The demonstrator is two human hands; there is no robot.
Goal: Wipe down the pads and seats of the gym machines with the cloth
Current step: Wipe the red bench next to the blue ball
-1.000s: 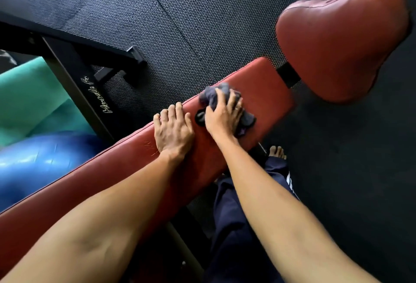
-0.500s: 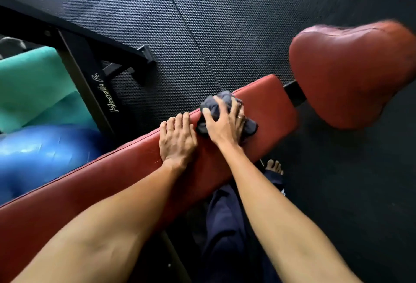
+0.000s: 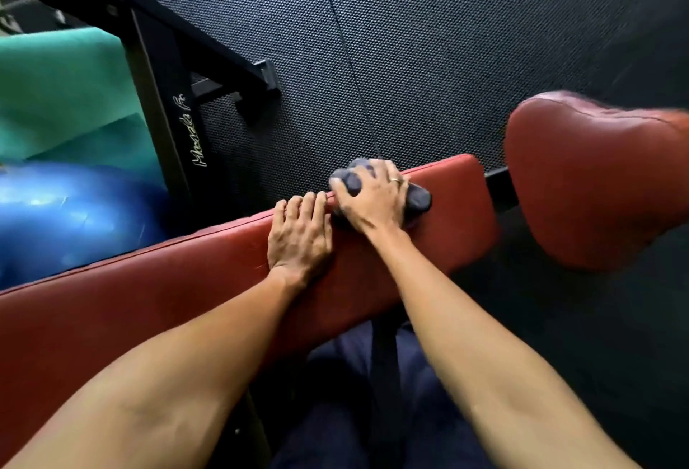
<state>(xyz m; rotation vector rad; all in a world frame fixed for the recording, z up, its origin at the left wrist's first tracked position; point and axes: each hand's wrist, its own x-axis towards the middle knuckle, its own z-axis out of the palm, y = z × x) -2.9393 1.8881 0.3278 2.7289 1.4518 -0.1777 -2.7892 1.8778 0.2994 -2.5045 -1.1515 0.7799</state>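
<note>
Most of the dark grey-blue bunched cloth (image 3: 419, 201) is hidden under the right hand (image 3: 373, 202); only lumps show at the hand's far-left and right sides. The right hand's fingers curl down over the cloth and grip it against the long red-brown vinyl bench pad (image 3: 149, 304), at the pad's far edge near its right end. There is a ring (image 3: 395, 180) on one finger; the thumb is blurred. The left hand (image 3: 300, 235) lies flat on the same pad just left of the cloth, fingers straight and pressed together, tips at the far edge, holding nothing. The bench pad is cut off at the left edge of the picture, and its near side and support are covered by both forearms and dark navy trousers (image 3: 335, 394). The separate rounded red-brown seat pad (image 3: 596, 177) on the right is motion-blurred and cut off at the right edge; a black bar in the gap between the two pads is only partly visible. The black metal machine frame (image 3: 164, 114) at far left carries pale script lettering, hard to read. A shiny blue exercise ball (image 3: 67, 215) and a teal mat (image 3: 63, 95) sit behind the frame, both cut off at the left. The floor is black dimpled rubber floor tile (image 3: 447, 39) with a seam running through it. Dim room, with light from the left.
</note>
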